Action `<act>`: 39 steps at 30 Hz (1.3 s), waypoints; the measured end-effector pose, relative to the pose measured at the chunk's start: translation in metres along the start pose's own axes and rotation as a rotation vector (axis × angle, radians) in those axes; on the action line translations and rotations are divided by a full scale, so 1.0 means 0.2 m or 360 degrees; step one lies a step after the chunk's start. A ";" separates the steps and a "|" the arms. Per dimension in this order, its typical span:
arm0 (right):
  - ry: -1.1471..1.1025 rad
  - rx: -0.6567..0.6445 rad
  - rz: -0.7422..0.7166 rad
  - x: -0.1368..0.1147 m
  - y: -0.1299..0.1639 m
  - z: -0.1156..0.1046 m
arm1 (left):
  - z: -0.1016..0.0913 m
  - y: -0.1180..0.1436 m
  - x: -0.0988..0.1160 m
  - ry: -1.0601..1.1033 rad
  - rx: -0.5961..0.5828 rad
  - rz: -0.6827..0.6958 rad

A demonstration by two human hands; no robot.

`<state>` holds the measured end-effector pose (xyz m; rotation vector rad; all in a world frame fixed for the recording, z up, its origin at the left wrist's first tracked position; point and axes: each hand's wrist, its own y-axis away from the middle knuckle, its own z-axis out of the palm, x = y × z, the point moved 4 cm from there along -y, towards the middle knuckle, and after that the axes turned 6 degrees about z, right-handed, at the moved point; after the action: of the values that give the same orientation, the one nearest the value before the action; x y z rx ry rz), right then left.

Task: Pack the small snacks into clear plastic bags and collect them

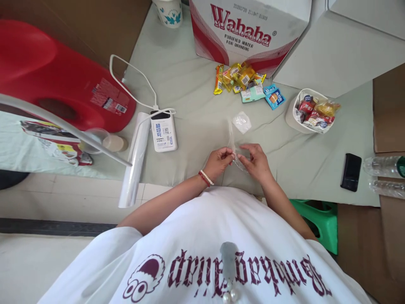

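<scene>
Close to the table's front edge, my left hand (pixel 219 163) pinches a thin, clear plastic bag (pixel 231 137) between thumb and fingers. Facing it, my right hand (pixel 255 162) has its thumb at the same gathered plastic, while its index finger reaches out above. One twisted end of the plastic points away from me, and a looser part hangs below the fingertips. How the right fingers grip it is partly hidden. Just beyond my hands lies a small crumpled piece of clear plastic (pixel 242 122).
Wrapped snacks (pixel 240 79) lie before a Wahaha carton (pixel 249 31). A white tub (pixel 299 116) with more packets stands right, near a black phone (pixel 351 172) and bottles (pixel 384 166). Left are a power bank (pixel 163 134), a plastic roll (pixel 135 164) and a red container (pixel 72 80).
</scene>
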<state>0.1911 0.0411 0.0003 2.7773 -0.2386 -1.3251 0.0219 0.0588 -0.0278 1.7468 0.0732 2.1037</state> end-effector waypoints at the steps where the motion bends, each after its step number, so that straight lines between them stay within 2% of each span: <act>1: -0.0013 -0.0050 0.0018 0.01 -0.02 0.00 | -0.01 0.00 0.00 0.0016 0.0005 0.0016; 6: -0.0274 -0.0028 0.0187 0.06 -0.08 -0.06 | -0.14 -0.01 0.00 0.0349 0.0167 -0.0088; 9: -0.0684 -0.0162 0.0374 0.04 -0.07 -0.07 | -0.19 -0.01 0.00 0.0520 0.0230 -0.0173; 11: -0.0887 -0.0240 0.0485 0.01 -0.05 -0.04 | -0.18 -0.02 0.01 0.0565 0.0274 -0.0200; 16: -0.0998 -0.0134 0.0583 -0.05 -0.02 0.05 | -0.11 -0.06 0.03 0.0447 0.0319 -0.0100; 19: -0.1077 -0.0195 0.0712 -0.03 0.00 0.09 | -0.12 -0.12 0.02 0.0245 0.0437 -0.0095; 22: -0.1071 -0.0280 0.0774 0.02 0.03 0.12 | -0.15 -0.16 0.01 0.0198 0.0544 -0.0124; 24: -0.0917 -0.0252 0.0662 0.04 0.03 0.10 | -0.15 -0.17 0.00 0.0199 0.0498 -0.0204; 26: -0.0612 -0.0134 0.0430 0.04 0.03 0.06 | -0.14 -0.16 -0.01 0.0133 0.0410 -0.0275; 28: -0.0219 -0.0046 0.0140 0.00 0.01 0.01 | -0.12 -0.14 -0.01 -0.0036 0.0334 -0.0258; 30: 0.0069 -0.0066 -0.0103 -0.05 -0.02 -0.01 | -0.11 -0.12 0.00 -0.0225 0.0241 -0.0182; 32: 0.0024 -0.0102 -0.0200 -0.08 -0.09 -0.02 | -0.09 -0.10 0.00 -0.0326 0.0121 -0.0150; 33: -0.0136 -0.0099 -0.0151 -0.08 -0.13 -0.03 | -0.08 -0.09 0.00 -0.0323 0.0054 -0.0160; 35: -0.0591 -0.0071 0.0125 -0.05 -0.23 -0.04 | -0.07 -0.07 0.00 -0.0242 -0.0049 -0.0202; 37: -0.0981 -0.0031 0.0482 0.01 -0.30 -0.04 | -0.08 -0.06 0.01 -0.0128 -0.0049 -0.0235; 39: -0.1156 -0.0026 0.0740 0.04 -0.32 -0.04 | -0.09 -0.05 0.02 -0.0044 0.0029 -0.0254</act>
<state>0.2101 0.1027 -0.0079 1.9150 -0.8250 -2.0698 0.0068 0.0735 -0.0318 1.7197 0.2175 1.9701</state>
